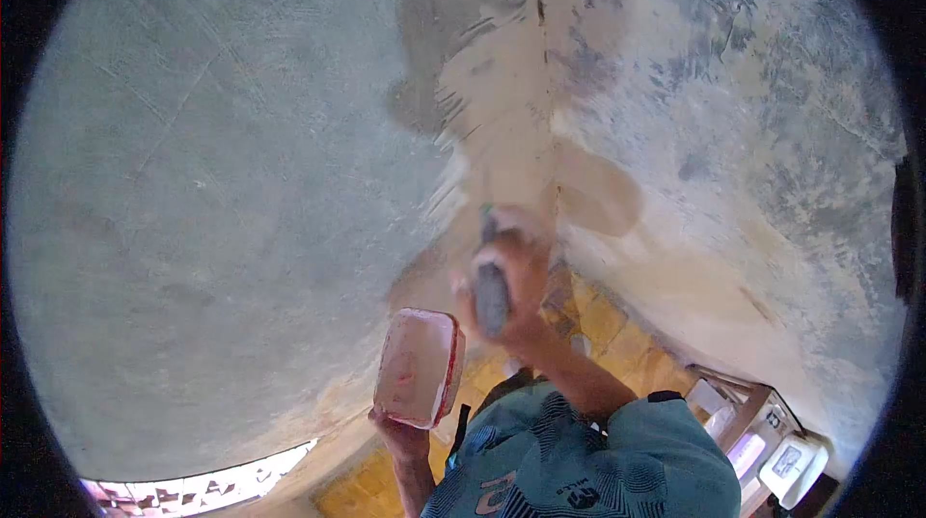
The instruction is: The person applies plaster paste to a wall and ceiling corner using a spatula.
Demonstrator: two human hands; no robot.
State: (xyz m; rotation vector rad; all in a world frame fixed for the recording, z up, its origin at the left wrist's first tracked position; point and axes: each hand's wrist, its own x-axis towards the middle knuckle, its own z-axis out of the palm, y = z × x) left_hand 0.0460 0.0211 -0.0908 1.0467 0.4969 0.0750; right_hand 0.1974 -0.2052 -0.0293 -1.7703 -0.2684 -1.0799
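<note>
My left hand (401,434) grips a rectangular plastic tub (410,378) from below, its open top tilted toward me. Pale pinkish plaster coats the tub's inside, and its outer edge shows red. My right hand (521,267) is raised in front of the wall corner, fingers wrapped round a grey-handled trowel (493,298). Motion smears this hand, and the trowel's blade does not show clearly. Behind it, a beige band of plaster (506,142) runs up the corner, with rough streaked edges on the left wall (222,180).
The right wall (733,132) is patchy grey and beige. Below lies a yellowish tiled floor (603,325). At the lower right stands a wooden piece of furniture (748,412) with a white container (793,465) by it. A bright patterned opening (212,489) shows at the lower left.
</note>
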